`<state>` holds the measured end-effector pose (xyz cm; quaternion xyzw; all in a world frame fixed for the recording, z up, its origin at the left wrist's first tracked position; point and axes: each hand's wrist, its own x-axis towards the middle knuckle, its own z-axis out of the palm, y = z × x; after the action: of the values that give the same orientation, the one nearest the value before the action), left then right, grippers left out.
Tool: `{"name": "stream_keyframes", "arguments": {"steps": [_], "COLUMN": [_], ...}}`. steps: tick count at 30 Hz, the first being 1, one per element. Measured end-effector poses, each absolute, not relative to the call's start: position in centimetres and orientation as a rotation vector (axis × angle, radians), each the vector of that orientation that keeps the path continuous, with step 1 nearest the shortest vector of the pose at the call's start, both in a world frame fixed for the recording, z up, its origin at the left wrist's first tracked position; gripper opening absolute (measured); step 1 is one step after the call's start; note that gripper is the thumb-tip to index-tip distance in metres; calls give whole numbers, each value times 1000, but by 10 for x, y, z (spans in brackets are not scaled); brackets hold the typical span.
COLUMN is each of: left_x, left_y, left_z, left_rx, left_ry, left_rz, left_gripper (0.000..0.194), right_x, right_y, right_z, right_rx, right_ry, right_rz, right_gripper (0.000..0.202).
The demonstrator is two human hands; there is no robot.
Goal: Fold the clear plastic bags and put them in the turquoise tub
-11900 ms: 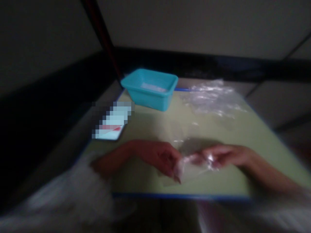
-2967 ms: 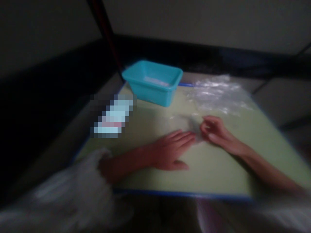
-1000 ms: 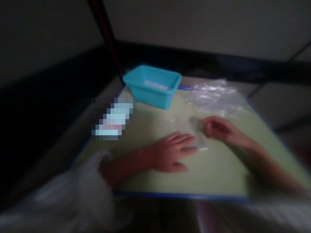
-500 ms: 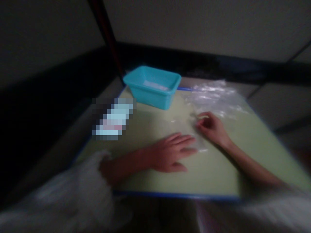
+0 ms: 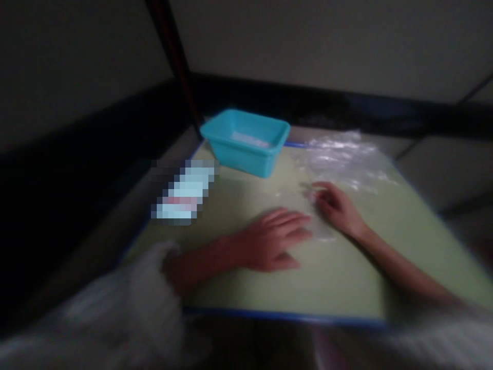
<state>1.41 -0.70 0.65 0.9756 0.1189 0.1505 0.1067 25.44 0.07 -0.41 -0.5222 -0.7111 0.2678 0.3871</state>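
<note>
My left hand (image 5: pixel 271 240) lies with its fingers spread on the near part of a clear plastic bag (image 5: pixel 321 226), which is flat on the yellow-green table (image 5: pixel 327 288). At the bag's right side is my right hand (image 5: pixel 335 205), its fingers curled and thumb and index close together. Whether the right fingers pinch the bag's edge or something small is too blurred to tell. Behind the right hand, more clear plastic bags (image 5: pixel 342 156) lie in a loose, shiny pile.
A turquoise basin (image 5: pixel 242 154) with something pale inside stands at the table's back left. A pixelated light-blue and pink item (image 5: pixel 187 192) lies at the left edge. Walls rise behind the table and to the left.
The whole view has shifted slightly, so the things appear a little lower and further right. Both hands keep nearly the same pose beside the bag.
</note>
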Motion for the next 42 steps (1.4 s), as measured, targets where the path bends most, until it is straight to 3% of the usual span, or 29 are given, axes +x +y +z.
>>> {"name": "stream_keyframes", "arguments": {"steps": [6, 10, 16, 21, 30, 42], "left_x": [-5, -13, -5, -1, -10, -22], "left_y": [30, 40, 30, 28, 30, 38], "left_z": [9, 9, 8, 5, 2, 8], "left_rx": [2597, 2496, 2563, 2675, 2832, 2858], "left_ry": [1259, 1460, 1447, 1303, 859, 735], "left_rz": [794, 788, 653, 528, 194, -38], "left_gripper": [30, 24, 30, 41, 55, 82], "right_x": [261, 259, 254, 254, 255, 259], "right_y": [-1, -10, -21, -25, -26, -24], "right_z": [-2, 5, 6, 0, -3, -7], "right_rx": [-1318, -1250, -1334, -1460, -1560, -1522], "right_ry": [-2023, -2263, -2558, -2629, -2598, -2624], "right_rz": [201, 161, 49, 10, 2, 2], "right_gripper": [29, 28, 58, 71, 74, 75]}}
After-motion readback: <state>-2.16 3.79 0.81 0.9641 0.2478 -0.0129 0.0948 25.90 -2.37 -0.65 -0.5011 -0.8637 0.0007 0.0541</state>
